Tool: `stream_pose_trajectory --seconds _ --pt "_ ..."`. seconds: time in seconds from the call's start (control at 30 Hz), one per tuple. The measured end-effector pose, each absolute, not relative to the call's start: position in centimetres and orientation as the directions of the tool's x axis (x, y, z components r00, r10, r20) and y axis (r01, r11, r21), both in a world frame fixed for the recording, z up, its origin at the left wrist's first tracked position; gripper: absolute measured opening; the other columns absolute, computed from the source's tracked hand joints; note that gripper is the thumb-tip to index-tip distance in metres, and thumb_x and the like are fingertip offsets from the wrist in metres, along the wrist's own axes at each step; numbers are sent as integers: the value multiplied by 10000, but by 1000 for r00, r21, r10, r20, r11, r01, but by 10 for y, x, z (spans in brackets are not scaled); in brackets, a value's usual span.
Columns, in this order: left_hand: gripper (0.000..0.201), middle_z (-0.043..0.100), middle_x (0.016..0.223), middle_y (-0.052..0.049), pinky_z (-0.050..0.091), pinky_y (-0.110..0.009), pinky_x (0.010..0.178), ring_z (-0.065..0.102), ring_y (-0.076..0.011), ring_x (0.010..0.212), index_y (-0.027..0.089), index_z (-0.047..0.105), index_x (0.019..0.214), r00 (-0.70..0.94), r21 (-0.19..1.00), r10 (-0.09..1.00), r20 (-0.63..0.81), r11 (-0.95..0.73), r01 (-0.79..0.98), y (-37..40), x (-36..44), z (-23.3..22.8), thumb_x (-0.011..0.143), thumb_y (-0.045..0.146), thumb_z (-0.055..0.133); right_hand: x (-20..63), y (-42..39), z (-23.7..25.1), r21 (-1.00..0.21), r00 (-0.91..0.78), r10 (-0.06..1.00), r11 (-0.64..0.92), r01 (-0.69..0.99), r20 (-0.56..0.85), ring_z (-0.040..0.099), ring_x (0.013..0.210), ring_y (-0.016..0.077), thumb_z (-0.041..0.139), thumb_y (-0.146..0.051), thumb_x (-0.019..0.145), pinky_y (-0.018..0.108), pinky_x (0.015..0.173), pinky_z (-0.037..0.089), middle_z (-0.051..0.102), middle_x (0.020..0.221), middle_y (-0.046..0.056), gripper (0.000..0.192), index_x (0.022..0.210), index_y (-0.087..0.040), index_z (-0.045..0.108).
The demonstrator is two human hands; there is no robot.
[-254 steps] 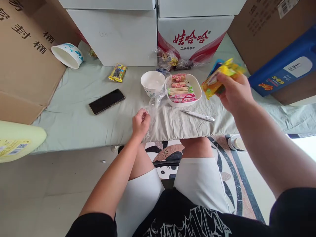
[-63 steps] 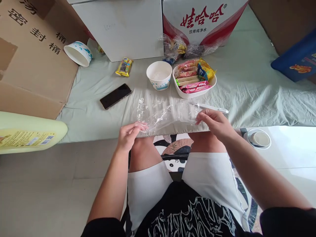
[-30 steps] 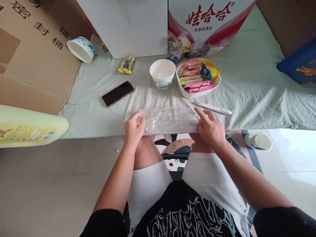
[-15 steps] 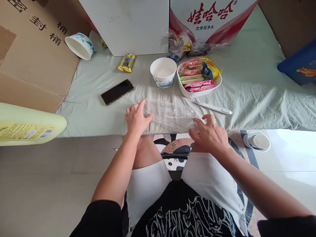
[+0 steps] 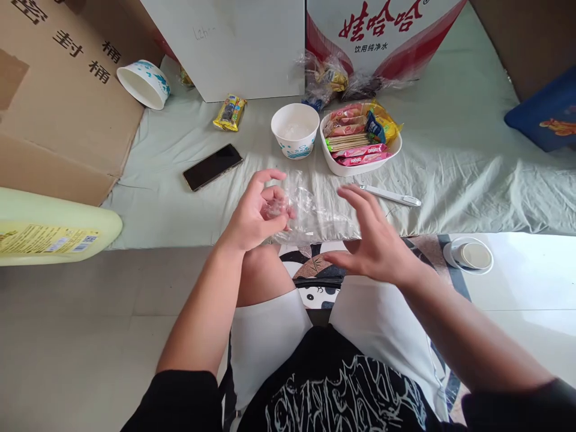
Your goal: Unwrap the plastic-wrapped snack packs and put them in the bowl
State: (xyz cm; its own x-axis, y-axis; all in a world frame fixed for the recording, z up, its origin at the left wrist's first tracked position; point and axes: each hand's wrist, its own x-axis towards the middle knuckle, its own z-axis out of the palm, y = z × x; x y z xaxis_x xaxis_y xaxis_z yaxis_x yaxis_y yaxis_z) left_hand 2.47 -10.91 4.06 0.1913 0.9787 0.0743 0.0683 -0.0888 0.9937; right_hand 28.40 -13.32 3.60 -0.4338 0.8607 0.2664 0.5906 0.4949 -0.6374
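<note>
A crumpled clear plastic bag (image 5: pixel 315 213) lies at the front edge of the pale green cloth (image 5: pixel 450 174). My left hand (image 5: pixel 256 213) pinches its left end between thumb and fingers, lifted slightly off the cloth. My right hand (image 5: pixel 371 240) hovers just right of the bag with fingers spread, holding nothing. Beyond the bag stand a white paper cup (image 5: pixel 294 129) and a white dish (image 5: pixel 391 153) filled with wrapped snacks (image 5: pixel 357 135).
A white knife (image 5: pixel 389 195) lies right of the bag, a black phone (image 5: pixel 212 166) to the left. A snack packet (image 5: pixel 230 112), a tipped cup (image 5: pixel 143 84), cardboard boxes (image 5: pixel 63 96), white cartons (image 5: pixel 243 42) and a yellow jug (image 5: pixel 49 231) surround the cloth. A lid (image 5: pixel 468 255) sits on the floor.
The right hand put a handful of snacks into the dish. Both hands then spread and flattened the bag; now the left hand gathers and lifts one end while the right hand has come off it.
</note>
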Motion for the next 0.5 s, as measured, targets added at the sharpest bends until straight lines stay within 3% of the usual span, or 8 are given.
stream_pose_trajectory --seconds 0.03,0.1,0.17,0.2,0.27,0.37,0.43,0.5 --pt "615 597 840 29 542 -217 527 687 -141 692 319 578 1252 238 991 967 89 -110 75 -113 26 48 697 167 796 277 -120 33 -723 -506 832 492 485 227 573 1284 376 806 -616 737 517 1017 530 582 1414 180 908 1478 -174 521" --pt "638 641 936 6 566 -230 562 710 -155 753 336 582 1277 289 988 950 118 -141 61 -118 26 61 703 210 833 265 -98 29 -855 -663 745 389 343 73 665 1015 292 776 -527 788 439 879 566 701 1114 109 600 1259 -175 660" --pt "730 670 1095 -20 605 -267 654 734 -197 909 372 566 1328 252 989 957 142 -148 6 -118 21 66 681 273 891 257 -88 25 -924 -752 658 263 278 -39 633 774 204 687 -446 867 367 752 539 678 831 39 295 987 -177 709" --pt "782 672 1182 -31 620 -292 714 732 -222 1001 388 555 1353 213 990 967 142 -139 -32 -117 18 66 664 318 919 255 -86 23 -943 -758 649 211 258 -62 610 721 177 655 -421 886 345 722 520 656 764 21 249 905 -176 699" --pt "829 670 1297 -56 626 -339 822 709 -268 1142 377 559 1371 166 993 983 79 -62 -102 -114 12 58 640 435 945 254 -89 19 -970 -699 712 112 215 -73 610 698 156 646 -405 881 323 702 504 651 731 13 236 853 -173 680" --pt "784 729 1251 -136 608 -373 893 706 -317 1185 236 643 1289 291 975 945 -147 188 -117 -114 16 37 638 569 925 256 -95 14 -985 -566 812 -59 160 -141 652 695 152 690 -396 836 311 692 521 658 725 11 224 854 -176 655" --pt "701 766 1176 -165 598 -364 875 732 -306 1118 167 685 1218 344 958 906 -247 282 -55 -117 26 23 680 563 897 258 -97 12 -981 -515 836 -146 129 -192 667 679 147 715 -394 809 307 683 541 664 727 9 231 855 -180 642" --pt "538 796 1062 -140 588 -322 786 763 -250 961 149 711 1137 299 953 908 -295 300 27 -117 37 13 765 517 834 261 -96 11 -969 -494 834 -216 119 -246 689 685 152 736 -384 785 308 691 563 699 758 20 246 891 -178 652"
